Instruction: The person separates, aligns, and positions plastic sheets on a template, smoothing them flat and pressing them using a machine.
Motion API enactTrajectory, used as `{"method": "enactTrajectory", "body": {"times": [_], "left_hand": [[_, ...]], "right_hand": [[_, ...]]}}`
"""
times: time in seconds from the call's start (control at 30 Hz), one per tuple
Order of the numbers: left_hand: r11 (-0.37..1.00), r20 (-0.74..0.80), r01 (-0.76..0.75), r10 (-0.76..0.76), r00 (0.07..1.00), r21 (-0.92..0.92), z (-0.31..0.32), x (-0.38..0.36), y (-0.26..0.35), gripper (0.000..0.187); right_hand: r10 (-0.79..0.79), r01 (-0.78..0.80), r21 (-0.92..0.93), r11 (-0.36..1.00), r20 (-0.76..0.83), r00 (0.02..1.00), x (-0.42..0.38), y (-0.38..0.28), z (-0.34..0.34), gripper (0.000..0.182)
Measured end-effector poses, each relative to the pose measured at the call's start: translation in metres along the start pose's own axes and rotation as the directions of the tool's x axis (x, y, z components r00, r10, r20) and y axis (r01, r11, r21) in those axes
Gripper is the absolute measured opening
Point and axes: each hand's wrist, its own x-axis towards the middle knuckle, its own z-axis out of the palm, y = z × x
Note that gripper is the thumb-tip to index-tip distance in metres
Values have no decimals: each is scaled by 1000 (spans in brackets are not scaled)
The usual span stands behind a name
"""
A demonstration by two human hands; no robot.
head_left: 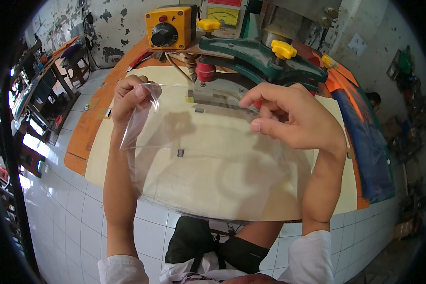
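Note:
My left hand [130,99] pinches the upper left corner of a clear plastic sheet [149,125], which hangs folded and glossy over the table. My right hand [293,116] is at the sheet's upper right side, its thumb and index finger apart and the other fingers curled. Whether the right fingertips touch the film cannot be made out. Beneath lies a cream-coloured board [213,175] with small dark marks [181,153] on it. Just behind the sheet is a metal bar [213,98] under the green press frame [251,54].
A yellow control box [168,28] with a black dial stands at the back. Yellow knobs [283,49] top the press, and a red insulator [205,71] sits below it. Blue and orange sheets [364,137] lie on the right. The wooden table edge [75,156] shows left.

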Motion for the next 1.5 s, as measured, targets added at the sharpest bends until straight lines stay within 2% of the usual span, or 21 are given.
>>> {"method": "enactTrajectory", "body": {"times": [0.07,0.27,0.47,0.7,0.9,1.07,1.3,1.37,1.5], "left_hand": [[998,5,-69,69,998,0,10,1,-5,19],[999,65,-46,46,997,-7,20,1,-10,16],[999,89,-31,33,996,-25,28,0,-9,17],[999,107,-33,31,994,14,30,1,-9,19],[999,111,-45,48,993,-32,28,1,-12,18],[998,120,-33,40,992,-57,28,1,-11,19],[999,118,-20,24,993,-34,30,1,-9,20],[994,75,-61,67,995,-86,28,1,-11,20],[981,31,-76,83,996,-181,22,2,-11,20]], "right_hand": [[14,-11,82,997,-46,999,4,1,5,24],[133,-124,165,979,-47,990,10,-2,12,17],[100,-84,141,986,-111,989,12,1,17,9],[75,-65,90,994,-111,991,13,2,17,11],[55,-45,118,992,-82,995,14,4,18,12],[70,-43,203,978,-130,989,16,3,23,16],[56,-33,184,982,-125,991,16,4,22,16],[95,-87,145,986,-49,994,15,0,18,15],[92,-79,194,978,-59,994,10,1,14,15]]}}
